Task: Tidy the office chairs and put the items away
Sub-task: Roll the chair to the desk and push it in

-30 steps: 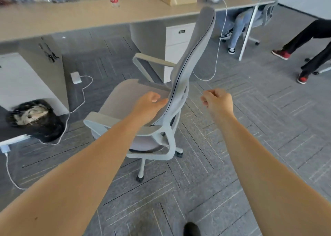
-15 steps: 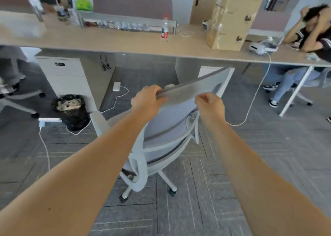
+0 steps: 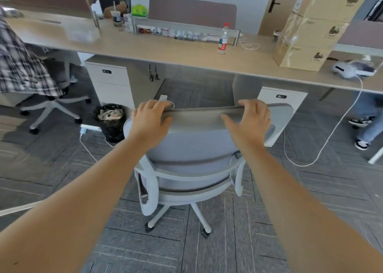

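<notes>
I have both hands on the top edge of the office chair [image 3: 192, 148], which stands on the carpet facing the gap under the bench [image 3: 165, 51]. My left hand [image 3: 150, 120] curls over the backrest's upper rim, fingers hooked over the far side; my right hand [image 3: 248, 119] lies flatter, palm pressed on the padded top with fingers draped over it. The back is grey fabric on a pale plastic frame, softly curved, firm under the palm. On castors it should roll easily, though carpet may drag, and it may swivel, so gripping wide at the rim seems the best way to steer it.
</notes>
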The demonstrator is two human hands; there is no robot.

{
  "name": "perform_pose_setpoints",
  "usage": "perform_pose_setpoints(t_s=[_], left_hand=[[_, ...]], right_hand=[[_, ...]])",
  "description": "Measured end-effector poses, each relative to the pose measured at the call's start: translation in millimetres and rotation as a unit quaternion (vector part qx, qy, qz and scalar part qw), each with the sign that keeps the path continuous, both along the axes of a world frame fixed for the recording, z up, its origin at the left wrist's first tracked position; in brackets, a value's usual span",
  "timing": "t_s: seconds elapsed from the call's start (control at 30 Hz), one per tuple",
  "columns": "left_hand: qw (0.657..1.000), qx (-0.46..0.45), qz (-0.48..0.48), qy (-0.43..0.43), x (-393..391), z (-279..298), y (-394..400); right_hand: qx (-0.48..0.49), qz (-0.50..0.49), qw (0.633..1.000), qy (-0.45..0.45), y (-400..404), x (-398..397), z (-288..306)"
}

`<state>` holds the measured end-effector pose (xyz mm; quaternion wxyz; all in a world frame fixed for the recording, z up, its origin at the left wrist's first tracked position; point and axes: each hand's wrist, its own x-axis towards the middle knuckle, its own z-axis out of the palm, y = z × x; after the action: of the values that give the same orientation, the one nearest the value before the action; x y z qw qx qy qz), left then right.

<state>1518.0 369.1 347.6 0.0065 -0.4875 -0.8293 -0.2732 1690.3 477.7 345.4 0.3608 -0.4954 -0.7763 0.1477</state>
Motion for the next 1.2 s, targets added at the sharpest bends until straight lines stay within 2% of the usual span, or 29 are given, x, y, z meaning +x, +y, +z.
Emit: perform_pose_setpoints(t_s=[0.07, 0.2, 0.33, 0.47, 0.67, 1.2], left_hand=[[1.0, 0.016, -0.014, 0.01, 11, 2, 10], [0.998, -0.014, -0.029, 0.053, 24, -2, 31], [0.997, -0.004, -0.016, 0.071, 1, -2, 33], [0.997, -0.002, -0.022, 0.072, -26, 1, 38], [0.996, 0.0, -0.04, 0.075, -48, 0, 63], [0.994, 0.015, -0.064, 0.09, -136, -8, 231]], right_hand=[[0.013, 0.017, 0.999, -0.045, 6, 1, -2], [0.012, 0.039, 0.993, -0.115, 19, 11, -3], [-0.003, 0.061, 0.993, -0.097, 27, 1, -4], [0.029, 0.06, 0.996, -0.06, 29, -23, -10], [0.05, 0.05, 0.995, -0.069, 50, -39, -12], [-0.009, 0.014, 0.995, -0.101, 207, -127, -4]])
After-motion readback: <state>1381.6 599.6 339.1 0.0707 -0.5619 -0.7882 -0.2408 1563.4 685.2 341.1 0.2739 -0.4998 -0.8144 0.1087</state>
